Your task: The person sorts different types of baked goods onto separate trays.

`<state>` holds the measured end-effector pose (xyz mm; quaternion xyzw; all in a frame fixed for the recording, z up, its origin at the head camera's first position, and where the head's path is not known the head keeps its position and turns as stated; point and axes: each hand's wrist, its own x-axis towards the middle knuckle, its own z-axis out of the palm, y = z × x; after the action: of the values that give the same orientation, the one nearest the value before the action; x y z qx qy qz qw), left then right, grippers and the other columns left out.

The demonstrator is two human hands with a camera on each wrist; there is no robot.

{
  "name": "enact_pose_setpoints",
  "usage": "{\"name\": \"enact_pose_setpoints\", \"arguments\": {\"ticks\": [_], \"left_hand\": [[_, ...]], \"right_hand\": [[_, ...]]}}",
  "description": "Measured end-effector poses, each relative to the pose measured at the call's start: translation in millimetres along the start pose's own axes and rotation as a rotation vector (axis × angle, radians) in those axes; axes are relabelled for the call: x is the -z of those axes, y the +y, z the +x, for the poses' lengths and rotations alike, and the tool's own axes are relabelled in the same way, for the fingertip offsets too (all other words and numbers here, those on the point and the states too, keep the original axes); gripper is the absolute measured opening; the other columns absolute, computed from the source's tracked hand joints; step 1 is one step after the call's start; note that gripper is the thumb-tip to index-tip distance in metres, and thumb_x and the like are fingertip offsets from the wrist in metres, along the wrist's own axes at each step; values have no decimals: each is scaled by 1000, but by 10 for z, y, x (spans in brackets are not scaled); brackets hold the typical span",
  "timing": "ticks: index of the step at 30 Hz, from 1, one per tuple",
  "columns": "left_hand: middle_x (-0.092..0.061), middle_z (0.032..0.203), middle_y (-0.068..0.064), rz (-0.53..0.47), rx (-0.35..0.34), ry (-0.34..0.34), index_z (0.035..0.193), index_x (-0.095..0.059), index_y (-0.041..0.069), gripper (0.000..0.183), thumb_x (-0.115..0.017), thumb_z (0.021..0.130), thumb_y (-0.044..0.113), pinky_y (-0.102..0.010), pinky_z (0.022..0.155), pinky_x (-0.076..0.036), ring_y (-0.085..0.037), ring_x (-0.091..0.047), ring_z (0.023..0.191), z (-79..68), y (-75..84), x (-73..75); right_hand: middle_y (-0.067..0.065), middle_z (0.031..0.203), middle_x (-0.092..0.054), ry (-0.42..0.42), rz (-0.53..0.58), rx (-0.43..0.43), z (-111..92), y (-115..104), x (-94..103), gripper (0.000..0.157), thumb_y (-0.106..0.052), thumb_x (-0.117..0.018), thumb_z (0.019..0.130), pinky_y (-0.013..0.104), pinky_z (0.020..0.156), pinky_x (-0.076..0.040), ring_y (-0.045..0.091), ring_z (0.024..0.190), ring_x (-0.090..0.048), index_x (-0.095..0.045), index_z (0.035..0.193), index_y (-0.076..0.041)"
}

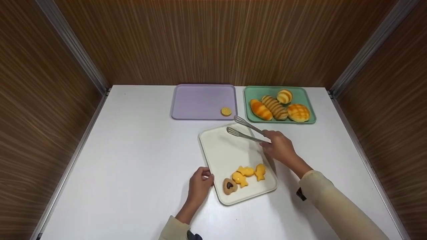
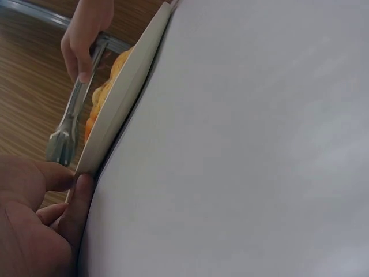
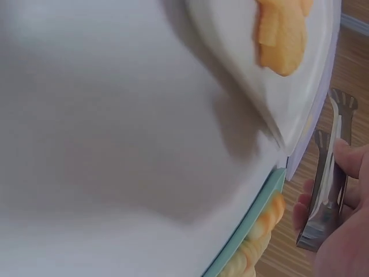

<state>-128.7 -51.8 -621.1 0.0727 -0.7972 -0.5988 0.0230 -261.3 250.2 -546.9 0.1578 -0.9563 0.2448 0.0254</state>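
My right hand (image 1: 279, 146) grips a pair of metal tongs (image 1: 250, 126) above the cream tray (image 1: 223, 146). The tongs' two ends stand apart with nothing between them, as the right wrist view also shows. My left hand (image 1: 199, 186) pinches the cream tray's left edge between thumb and fingers, clearest in the left wrist view. Near the tray's close end lie three yellow fish-shaped pieces, one of them a fish piece (image 1: 260, 170) at the right. Beside them sits a brown heart-shaped cookie (image 1: 228, 190) with a dark heart centre.
Behind the cream tray lies a purple tray (image 1: 200, 100) with one round yellow cookie (image 1: 226, 111) in its near right corner. To its right, a green tray (image 1: 302, 95) carries several breads, among them a round crosshatched bun (image 1: 298, 112). Wood-grain panels (image 1: 213, 43) enclose the white table (image 1: 140, 143).
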Motion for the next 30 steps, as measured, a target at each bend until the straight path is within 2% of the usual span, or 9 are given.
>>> {"name": "enact_pose_setpoints", "arguments": {"ticks": [4, 12, 18, 24, 30], "left_hand": [[-65, 93, -4, 13, 11, 6, 109, -67, 4, 20, -66, 90, 10, -21, 63, -57, -8, -59, 71, -2, 6, 8], [-66, 93, -3, 29, 27, 6, 110, -67, 5, 20, -67, 90, 11, -20, 63, -56, -9, -59, 72, 4, 14, 8], [-66, 93, -3, 40, 10, 15, 109, -67, 4, 20, -67, 90, 11, -21, 63, -55, -8, -59, 72, -3, 5, 4], [-66, 93, -5, 17, -2, 11, 108, -67, 3, 19, -68, 90, 8, -20, 63, -55, -9, -59, 72, 6, -12, 8], [-65, 92, -6, 6, -16, 8, 107, -67, 3, 18, -68, 90, 8, -21, 64, -55, -10, -60, 72, 11, -18, 6]], "right_hand": [[13, 121, -70, -19, -25, 29, -175, 28, 53, 47, -20, -75, 90, 57, 92, -53, 32, 112, -62, -64, 133, -7], [8, 113, -72, -3, -1, 91, -473, 109, 144, 42, -20, -78, 88, 46, 76, -54, 22, 92, -62, -68, 128, -13], [3, 117, -71, -43, 10, 124, -643, 175, 219, 43, -18, -80, 86, 41, 76, -53, 23, 91, -62, -69, 128, -17], [3, 110, -73, -55, 23, 197, -799, 300, 290, 46, -13, -83, 82, 40, 75, -55, 22, 89, -63, -70, 126, -17], [-4, 111, -72, -96, -8, 222, -913, 413, 338, 46, -13, -84, 80, 39, 78, -57, 20, 92, -66, -71, 124, -20]]}}
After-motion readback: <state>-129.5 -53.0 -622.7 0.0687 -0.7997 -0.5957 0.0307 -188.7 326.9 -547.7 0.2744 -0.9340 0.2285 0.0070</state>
